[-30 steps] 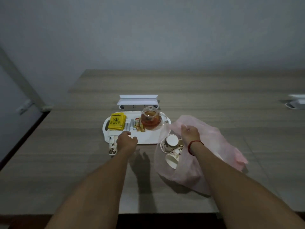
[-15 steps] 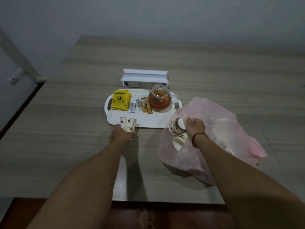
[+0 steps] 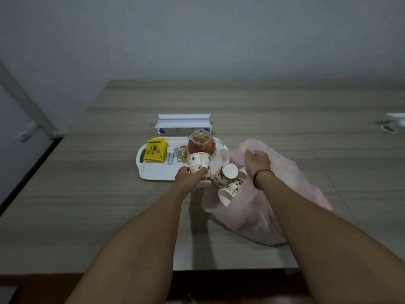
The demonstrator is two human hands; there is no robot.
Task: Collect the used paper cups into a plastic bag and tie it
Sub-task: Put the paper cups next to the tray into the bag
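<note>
Evidently light and crushable: left hand (image 3: 189, 177) gripped a paper cup (image 3: 199, 164) round its lower wall, just left of the plastic bag (image 3: 252, 212); right hand (image 3: 256, 160) pinched the flimsy bag's rim; two cups (image 3: 226, 176) lay inside it.

One wide-angle view from the person's head, forward and steeply down, close over the table (image 3: 87, 194)

likely an office meeting room: long counter (image 3: 274, 102), power strip (image 3: 184, 130) and tea tray (image 3: 157, 172) beyond the left hand (image 3: 189, 177), plain wall (image 3: 197, 40).
</note>
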